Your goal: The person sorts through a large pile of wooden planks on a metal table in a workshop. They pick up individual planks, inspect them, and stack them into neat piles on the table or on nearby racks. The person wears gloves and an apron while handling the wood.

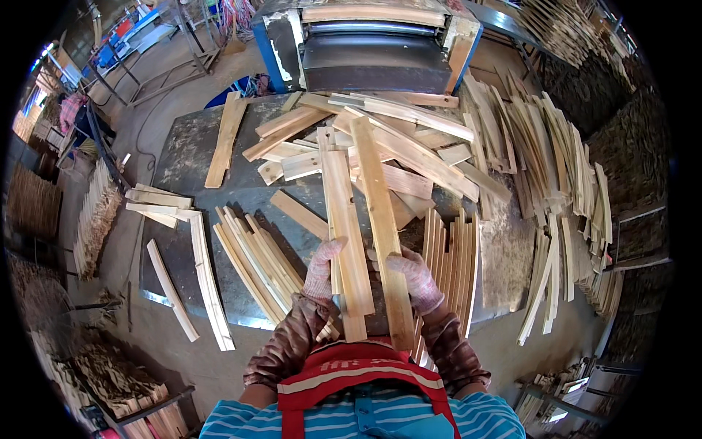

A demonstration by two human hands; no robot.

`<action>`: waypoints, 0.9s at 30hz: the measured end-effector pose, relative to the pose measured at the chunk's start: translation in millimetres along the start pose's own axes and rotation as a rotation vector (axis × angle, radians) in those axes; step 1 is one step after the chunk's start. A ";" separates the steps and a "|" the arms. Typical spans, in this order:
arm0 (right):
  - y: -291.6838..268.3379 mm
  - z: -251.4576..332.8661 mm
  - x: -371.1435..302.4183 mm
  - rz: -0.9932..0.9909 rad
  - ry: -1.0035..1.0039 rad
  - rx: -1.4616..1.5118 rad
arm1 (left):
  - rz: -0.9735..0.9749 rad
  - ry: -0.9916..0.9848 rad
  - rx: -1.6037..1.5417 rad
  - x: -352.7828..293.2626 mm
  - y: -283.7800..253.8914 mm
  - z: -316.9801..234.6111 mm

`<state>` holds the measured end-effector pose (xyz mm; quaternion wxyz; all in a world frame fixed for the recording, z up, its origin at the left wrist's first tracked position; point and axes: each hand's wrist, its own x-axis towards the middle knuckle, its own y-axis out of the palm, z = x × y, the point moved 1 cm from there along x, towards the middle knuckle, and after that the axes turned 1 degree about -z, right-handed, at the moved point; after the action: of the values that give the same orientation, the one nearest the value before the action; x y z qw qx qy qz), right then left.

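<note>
Both hands wear pale pinkish work gloves. My left hand (320, 271) is closed on the left edge of a small stack of wooden boards (347, 219), at least two lying together with their ends uneven. My right hand (415, 279) is closed round a single long wooden board (379, 205), its fingers partly hidden behind it. The boards stretch away from my apron, side by side with a narrow gap between. Beyond them a loose heap of planks (424, 157) lies crisscross on the metal table (183, 146).
Rows of narrow strips stand left (256, 256) and right (453, 263) of my hands. A lone board (227, 139) lies at the table's far left. A planer-like machine (376, 55) is at the back. Long slats (541, 146) crowd the right side. Another person (77, 117) is far left.
</note>
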<state>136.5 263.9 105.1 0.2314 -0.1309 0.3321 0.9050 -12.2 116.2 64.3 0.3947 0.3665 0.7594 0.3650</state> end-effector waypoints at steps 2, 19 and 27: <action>3.3 -10.0 2.8 -0.017 -0.065 -0.085 | 0.032 0.030 0.042 -3.5 -2.1 -5.1; -66.3 12.0 -147.7 -0.465 -0.293 -0.311 | 0.202 -0.154 0.553 26.3 88.9 149.7; -249.4 12.0 -197.8 -0.815 -0.242 -0.372 | 0.128 -0.289 0.652 79.3 131.9 266.5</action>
<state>431.5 373.9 56.5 0.5779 -0.1836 0.0564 0.7932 220.9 315.2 36.8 0.3366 0.5676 0.7479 0.0722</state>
